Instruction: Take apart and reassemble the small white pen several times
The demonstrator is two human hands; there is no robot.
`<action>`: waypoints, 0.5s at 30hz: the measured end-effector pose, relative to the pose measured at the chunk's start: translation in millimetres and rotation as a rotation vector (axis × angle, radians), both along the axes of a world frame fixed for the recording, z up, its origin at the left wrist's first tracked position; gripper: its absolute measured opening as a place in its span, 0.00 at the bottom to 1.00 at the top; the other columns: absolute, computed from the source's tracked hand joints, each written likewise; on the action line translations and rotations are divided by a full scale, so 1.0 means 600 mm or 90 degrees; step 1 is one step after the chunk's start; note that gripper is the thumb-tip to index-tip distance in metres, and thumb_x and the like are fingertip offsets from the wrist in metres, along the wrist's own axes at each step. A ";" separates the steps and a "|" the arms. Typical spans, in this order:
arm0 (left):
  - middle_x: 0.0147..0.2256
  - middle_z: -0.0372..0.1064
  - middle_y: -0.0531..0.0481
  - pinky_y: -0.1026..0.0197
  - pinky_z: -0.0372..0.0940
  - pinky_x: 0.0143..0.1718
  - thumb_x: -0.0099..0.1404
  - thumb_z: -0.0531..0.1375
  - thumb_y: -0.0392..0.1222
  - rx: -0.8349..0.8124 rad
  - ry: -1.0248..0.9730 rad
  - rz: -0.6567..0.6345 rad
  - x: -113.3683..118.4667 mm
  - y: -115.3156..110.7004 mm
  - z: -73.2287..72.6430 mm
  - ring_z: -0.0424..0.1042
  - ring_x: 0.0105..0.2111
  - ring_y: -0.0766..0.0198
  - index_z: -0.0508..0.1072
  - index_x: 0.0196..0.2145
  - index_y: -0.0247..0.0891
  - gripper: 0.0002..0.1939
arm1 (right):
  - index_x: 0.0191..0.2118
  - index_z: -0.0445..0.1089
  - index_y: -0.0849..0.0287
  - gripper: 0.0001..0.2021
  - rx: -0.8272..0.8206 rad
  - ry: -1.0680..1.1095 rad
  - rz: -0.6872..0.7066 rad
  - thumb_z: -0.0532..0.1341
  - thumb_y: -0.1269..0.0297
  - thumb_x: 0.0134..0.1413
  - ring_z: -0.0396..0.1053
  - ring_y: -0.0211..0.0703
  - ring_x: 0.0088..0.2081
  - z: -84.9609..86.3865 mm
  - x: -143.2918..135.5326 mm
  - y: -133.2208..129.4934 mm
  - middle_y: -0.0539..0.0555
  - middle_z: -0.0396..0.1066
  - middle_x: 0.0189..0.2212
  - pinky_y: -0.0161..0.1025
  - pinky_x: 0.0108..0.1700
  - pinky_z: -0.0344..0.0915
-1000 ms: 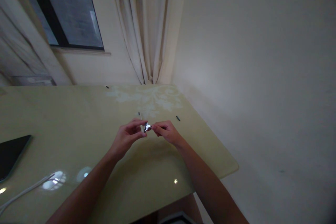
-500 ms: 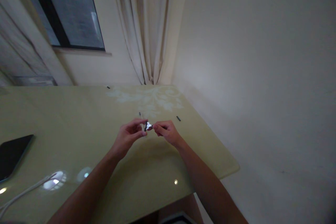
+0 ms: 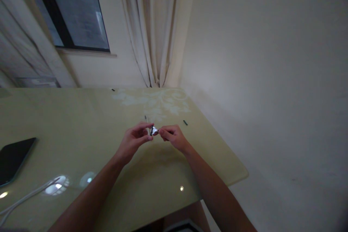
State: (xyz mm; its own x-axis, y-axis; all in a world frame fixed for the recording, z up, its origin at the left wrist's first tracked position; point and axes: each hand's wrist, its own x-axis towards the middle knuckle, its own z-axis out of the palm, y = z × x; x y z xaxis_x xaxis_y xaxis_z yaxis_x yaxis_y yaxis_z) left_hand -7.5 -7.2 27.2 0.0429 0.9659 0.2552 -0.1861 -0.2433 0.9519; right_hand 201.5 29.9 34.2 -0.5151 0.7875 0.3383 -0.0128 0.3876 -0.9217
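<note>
A small shiny piece [image 3: 154, 131], silvery with a dark bar along its left side, is held up between two bare hands above a table (it is too small here to make out its details). The left hand [image 3: 133, 139] has thumb and forefinger parted, one at each end of the dark bar, gripping it between their tips. The right hand [image 3: 172, 136] is nearly closed, its thumb and forefinger pinching the narrow right end; the other fingers are curled in.

Just beyond the left fingertips, a thin pale stick [image 3: 147, 120] with a dark tip is partly hidden by the hand. To the right, near the right hand but apart from it, a short black strip [image 3: 185, 122] lies on the table [image 3: 67, 123]. A smaller dark bit [image 3: 113, 90] sits at the far edge, left of a pale leaf pattern [image 3: 171, 103]. Well to the left are a black tablet [image 3: 15, 159] and, nearer, a white cable [image 3: 27, 196]. Behind stand a window [image 3: 76, 11], a cream curtain [image 3: 152, 25] and, on the right, a plain wall [image 3: 258, 61].
</note>
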 end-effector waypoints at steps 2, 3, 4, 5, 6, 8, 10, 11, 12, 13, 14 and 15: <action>0.35 0.70 0.51 0.64 0.65 0.33 0.51 0.77 0.41 0.002 0.002 0.001 0.000 0.000 -0.001 0.65 0.31 0.68 0.85 0.45 0.44 0.21 | 0.35 0.82 0.63 0.26 0.001 -0.001 0.000 0.63 0.41 0.63 0.55 0.35 0.24 0.000 0.000 0.000 0.47 0.60 0.19 0.36 0.29 0.52; 0.35 0.70 0.51 0.64 0.65 0.33 0.51 0.77 0.40 0.003 0.002 0.002 -0.001 0.000 -0.002 0.65 0.31 0.68 0.85 0.45 0.44 0.21 | 0.35 0.82 0.63 0.26 0.002 -0.001 0.000 0.63 0.41 0.63 0.55 0.35 0.24 -0.001 -0.001 0.000 0.47 0.60 0.19 0.36 0.29 0.52; 0.35 0.70 0.51 0.64 0.65 0.34 0.51 0.77 0.40 0.004 0.001 0.002 -0.001 0.000 -0.003 0.65 0.31 0.68 0.85 0.45 0.44 0.21 | 0.35 0.81 0.63 0.26 0.003 0.000 -0.001 0.63 0.41 0.63 0.55 0.35 0.24 -0.001 -0.001 -0.001 0.47 0.60 0.19 0.36 0.29 0.52; 0.35 0.70 0.51 0.64 0.65 0.34 0.51 0.77 0.40 0.005 0.000 0.003 -0.001 0.000 -0.003 0.65 0.31 0.68 0.85 0.45 0.45 0.21 | 0.35 0.81 0.63 0.26 0.003 0.001 -0.002 0.63 0.41 0.63 0.55 0.35 0.24 0.000 -0.001 -0.001 0.47 0.60 0.19 0.36 0.29 0.51; 0.36 0.70 0.51 0.64 0.65 0.34 0.51 0.77 0.40 0.006 0.000 0.003 -0.001 0.000 -0.004 0.65 0.31 0.68 0.85 0.45 0.45 0.22 | 0.34 0.81 0.63 0.26 0.001 0.000 -0.002 0.63 0.41 0.63 0.55 0.35 0.24 0.000 -0.001 -0.001 0.47 0.60 0.19 0.36 0.29 0.51; 0.36 0.70 0.51 0.64 0.65 0.34 0.51 0.77 0.40 0.005 0.004 0.007 -0.001 -0.001 -0.003 0.65 0.31 0.68 0.85 0.45 0.45 0.22 | 0.32 0.79 0.63 0.26 -0.002 -0.005 0.001 0.62 0.41 0.63 0.55 0.35 0.24 0.001 -0.001 -0.002 0.47 0.60 0.20 0.36 0.29 0.50; 0.37 0.70 0.51 0.63 0.65 0.34 0.50 0.77 0.40 0.006 0.008 0.014 0.001 -0.004 -0.001 0.65 0.31 0.68 0.85 0.44 0.45 0.21 | 0.28 0.76 0.62 0.27 -0.001 -0.011 0.003 0.62 0.40 0.63 0.54 0.35 0.24 0.001 -0.001 -0.001 0.47 0.60 0.19 0.36 0.29 0.50; 0.37 0.70 0.51 0.63 0.65 0.34 0.50 0.77 0.40 0.007 0.010 0.019 0.002 -0.005 0.001 0.65 0.31 0.68 0.85 0.44 0.45 0.21 | 0.26 0.74 0.62 0.28 0.003 -0.015 0.003 0.62 0.40 0.62 0.55 0.35 0.24 0.001 0.000 0.000 0.47 0.60 0.19 0.36 0.29 0.50; 0.37 0.70 0.51 0.63 0.65 0.34 0.50 0.77 0.40 0.008 0.013 0.023 0.003 -0.007 0.003 0.65 0.31 0.68 0.85 0.44 0.45 0.21 | 0.24 0.72 0.62 0.29 0.006 -0.020 0.004 0.62 0.39 0.62 0.55 0.35 0.24 0.001 0.000 0.000 0.47 0.60 0.19 0.36 0.29 0.51; 0.37 0.70 0.51 0.63 0.64 0.33 0.50 0.77 0.40 0.010 0.017 0.027 0.005 -0.008 0.006 0.65 0.31 0.68 0.85 0.43 0.45 0.21 | 0.24 0.71 0.61 0.29 0.008 -0.026 0.004 0.62 0.38 0.62 0.55 0.36 0.24 0.001 0.000 0.001 0.48 0.60 0.19 0.37 0.29 0.51; 0.37 0.70 0.51 0.64 0.64 0.32 0.49 0.77 0.40 0.011 0.022 0.032 0.006 -0.010 0.008 0.64 0.31 0.68 0.85 0.43 0.45 0.21 | 0.24 0.70 0.61 0.29 0.008 -0.032 0.005 0.62 0.38 0.62 0.56 0.36 0.24 0.001 0.001 0.002 0.48 0.60 0.20 0.37 0.29 0.52; 0.37 0.70 0.51 0.64 0.64 0.32 0.49 0.77 0.40 0.012 0.028 0.036 0.007 -0.011 0.010 0.64 0.30 0.68 0.85 0.43 0.45 0.21 | 0.24 0.70 0.61 0.29 0.008 -0.039 0.007 0.61 0.38 0.62 0.56 0.36 0.24 0.000 0.001 0.003 0.48 0.61 0.20 0.37 0.30 0.52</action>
State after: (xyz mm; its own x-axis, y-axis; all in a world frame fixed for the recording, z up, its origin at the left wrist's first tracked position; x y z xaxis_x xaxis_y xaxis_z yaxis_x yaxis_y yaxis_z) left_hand -3.0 -13.6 32.9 -0.0002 0.9622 0.2724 -0.1296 -0.2701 0.9541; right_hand 202.2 31.4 34.3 -0.5441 0.7772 0.3159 0.0391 0.3997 -0.9158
